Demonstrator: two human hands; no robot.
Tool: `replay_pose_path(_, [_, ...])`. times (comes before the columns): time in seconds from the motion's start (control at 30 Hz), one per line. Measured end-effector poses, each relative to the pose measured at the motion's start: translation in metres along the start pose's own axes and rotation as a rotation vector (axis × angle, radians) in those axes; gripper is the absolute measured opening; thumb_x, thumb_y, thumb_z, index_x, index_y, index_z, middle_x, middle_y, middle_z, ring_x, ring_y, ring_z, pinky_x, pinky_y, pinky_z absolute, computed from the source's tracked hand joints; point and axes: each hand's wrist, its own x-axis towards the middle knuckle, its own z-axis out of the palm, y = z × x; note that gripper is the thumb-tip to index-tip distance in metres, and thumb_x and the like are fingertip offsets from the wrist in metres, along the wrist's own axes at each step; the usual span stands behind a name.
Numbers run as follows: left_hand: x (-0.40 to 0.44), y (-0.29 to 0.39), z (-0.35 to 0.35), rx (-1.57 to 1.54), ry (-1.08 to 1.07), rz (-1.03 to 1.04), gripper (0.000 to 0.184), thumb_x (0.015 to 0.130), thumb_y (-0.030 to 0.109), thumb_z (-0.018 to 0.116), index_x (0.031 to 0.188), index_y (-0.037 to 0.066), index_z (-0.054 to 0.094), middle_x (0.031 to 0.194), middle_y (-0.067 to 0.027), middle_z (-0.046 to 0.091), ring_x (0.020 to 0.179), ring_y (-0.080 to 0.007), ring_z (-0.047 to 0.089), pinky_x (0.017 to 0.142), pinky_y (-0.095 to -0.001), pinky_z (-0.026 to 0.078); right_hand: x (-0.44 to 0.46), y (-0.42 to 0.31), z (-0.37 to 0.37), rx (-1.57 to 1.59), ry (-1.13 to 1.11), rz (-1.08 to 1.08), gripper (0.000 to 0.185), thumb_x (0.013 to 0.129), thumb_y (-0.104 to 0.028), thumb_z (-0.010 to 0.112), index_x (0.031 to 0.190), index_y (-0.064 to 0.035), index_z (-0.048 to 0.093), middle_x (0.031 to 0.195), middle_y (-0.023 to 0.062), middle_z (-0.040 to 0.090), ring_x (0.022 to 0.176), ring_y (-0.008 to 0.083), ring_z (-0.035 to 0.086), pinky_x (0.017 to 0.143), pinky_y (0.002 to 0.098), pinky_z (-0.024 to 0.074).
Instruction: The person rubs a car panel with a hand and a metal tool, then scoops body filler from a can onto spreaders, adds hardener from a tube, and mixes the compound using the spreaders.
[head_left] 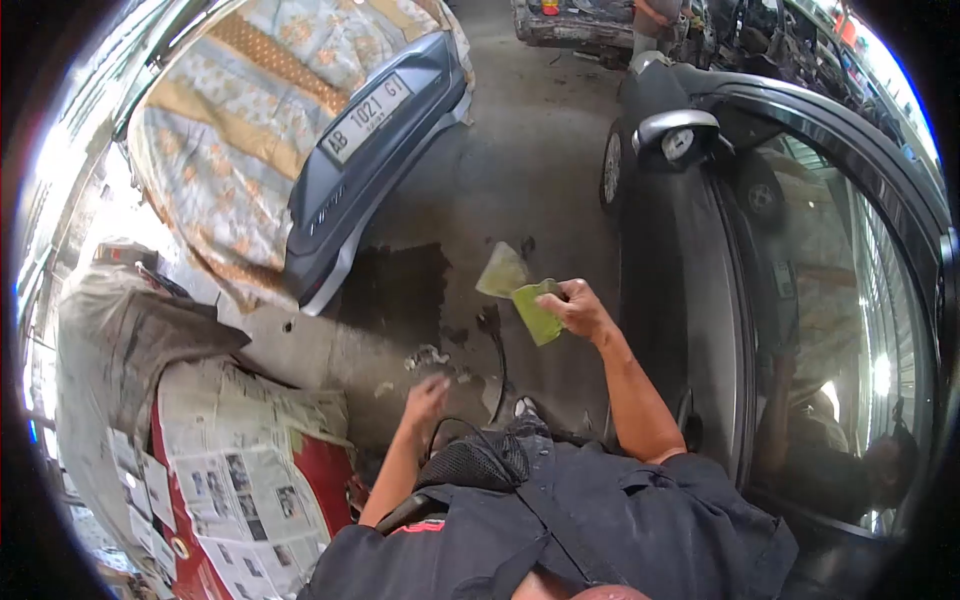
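Pinching the green sheet (538,318), the right hand (582,310) has it clamped in its fingers above the floor (540,150), near the dark car (665,270); a loosened grip could drop it. Left hand (430,398) blurred: can't tell its fingers' state.

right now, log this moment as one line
right hand: holding yellow-green sheet | left hand: blurred, grip unclear | beside, right: dark car | ahead, left: cloth-covered car

held sheet (538,324): matt, perhaps paper | car window (825,290): smooth, glossy glass | car cover (225,150): cloth | newspaper (215,430): matt paper
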Motion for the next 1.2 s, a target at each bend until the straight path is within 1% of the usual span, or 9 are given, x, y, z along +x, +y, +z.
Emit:
replay_pose_path(0.1, [0.047, 0.171, 0.016, -0.383, -0.086, 0.123, 0.057, 0.093, 0.028, 0.063, 0.140, 0.005, 0.042, 0.118, -0.0085, 0.060, 0.103, -0.0170, 0.060, 0.086, -0.0296, 0.048, 0.083, -0.038, -0.006, -0.062, -0.223, 0.009, 0.034, 0.078, -0.032, 0.067, 0.086, 0.0011, 0.072, 0.066, 0.0027, 0.060, 0.059, 0.0110, 0.051, 0.055, 0.0325, 0.0434])
replay_pose_path(0.2, [0.111, 0.264, 0.010, -0.456, -0.139, 0.390, 0.052, 0.096, 0.021, 0.059, 0.139, 0.001, 0.041, 0.120, -0.0078, 0.060, 0.106, -0.0161, 0.059, 0.087, -0.0290, 0.048, 0.171, -0.078, -0.012, -0.336, -0.443, -0.028, 0.038, 0.076, -0.035, 0.066, 0.083, 0.0012, 0.071, 0.063, 0.0055, 0.058, 0.059, 0.0135, 0.051, 0.053, 0.0331, 0.0424])
replay_pose_path(0.27, [0.162, 0.295, -0.005, -0.466, -0.163, 0.433, 0.044, 0.095, 0.017, 0.060, 0.134, 0.000, 0.048, 0.115, -0.0084, 0.063, 0.102, -0.0160, 0.061, 0.085, -0.0300, 0.050, 0.223, -0.105, -0.011, -0.326, -0.467, -0.094, 0.042, 0.074, -0.037, 0.065, 0.080, 0.0043, 0.068, 0.061, 0.0088, 0.057, 0.058, 0.0158, 0.053, 0.052, 0.0345, 0.0422])
replay_pose_path(0.5, [0.263, 0.380, -0.015, -0.728, 0.336, 0.451, 0.025, 0.091, 0.022, 0.066, 0.103, 0.000, 0.066, 0.094, -0.0053, 0.066, 0.086, -0.0167, 0.063, 0.078, -0.0310, 0.052, 0.418, -0.161, -0.004, -0.393, -0.795, -0.246, 0.035, 0.075, -0.030, 0.066, 0.084, 0.0039, 0.069, 0.063, 0.0066, 0.062, 0.056, 0.0146, 0.059, 0.051, 0.0313, 0.0478])
replay_pose_path(0.73, [0.398, 0.448, -0.009, -0.844, 0.399, 0.456, 0.023, 0.092, 0.020, 0.065, 0.101, 0.000, 0.066, 0.094, -0.0067, 0.066, 0.087, -0.0191, 0.062, 0.082, -0.0342, 0.050, 0.590, -0.169, -0.030, -0.493, -0.884, -0.347, 0.034, 0.077, -0.029, 0.067, 0.080, 0.0046, 0.066, 0.061, 0.0143, 0.058, 0.055, 0.0174, 0.053, 0.054, 0.0361, 0.0450])
replay_pose_path(0.87, [0.517, 0.493, 0.020, -0.823, 0.098, 0.364, 0.021, 0.091, 0.018, 0.065, 0.099, -0.001, 0.066, 0.094, -0.0093, 0.068, 0.084, -0.0195, 0.064, 0.078, -0.0347, 0.052, 0.696, -0.132, -0.090, -0.458, -0.634, -0.444, 0.033, 0.078, -0.029, 0.067, 0.080, 0.0043, 0.066, 0.062, 0.0171, 0.056, 0.055, 0.0193, 0.051, 0.056, 0.0379, 0.0444])
replay_pose_path(1.0, [0.654, 0.530, 0.034, -0.360, -0.093, 0.252, 0.026, 0.089, 0.026, 0.069, 0.093, 0.001, 0.070, 0.082, -0.0072, 0.070, 0.075, -0.0167, 0.067, 0.068, -0.0308, 0.053, 0.784, -0.105, -0.184, -0.187, -0.308, -0.243, 0.041, 0.079, -0.033, 0.066, 0.082, 0.0078, 0.065, 0.062, 0.0141, 0.057, 0.059, 0.0160, 0.054, 0.057, 0.0364, 0.0459])
replay_pose_path(1.07, [0.718, 0.555, 0.045, -0.226, -0.200, 0.159, 0.030, 0.089, 0.030, 0.068, 0.093, 0.001, 0.070, 0.083, -0.0071, 0.070, 0.076, -0.0160, 0.067, 0.069, -0.0306, 0.053, 0.824, -0.077, -0.246, -0.295, -0.052, -0.082, 0.041, 0.079, -0.032, 0.067, 0.084, 0.0084, 0.066, 0.060, 0.0121, 0.055, 0.060, 0.0126, 0.051, 0.057, 0.0346, 0.0453])
replay_pose_path(1.2, [0.817, 0.621, 0.072, 0.053, -0.446, -0.072, 0.041, 0.092, 0.042, 0.063, 0.098, 0.003, 0.071, 0.083, -0.0056, 0.070, 0.077, -0.0143, 0.066, 0.071, -0.0319, 0.052, 0.852, -0.062, -0.329, -0.311, 0.388, -0.127, 0.040, 0.080, -0.030, 0.067, 0.071, 0.0081, 0.059, 0.053, 0.0066, 0.047, 0.055, 0.0104, 0.045, 0.050, 0.0368, 0.0391])
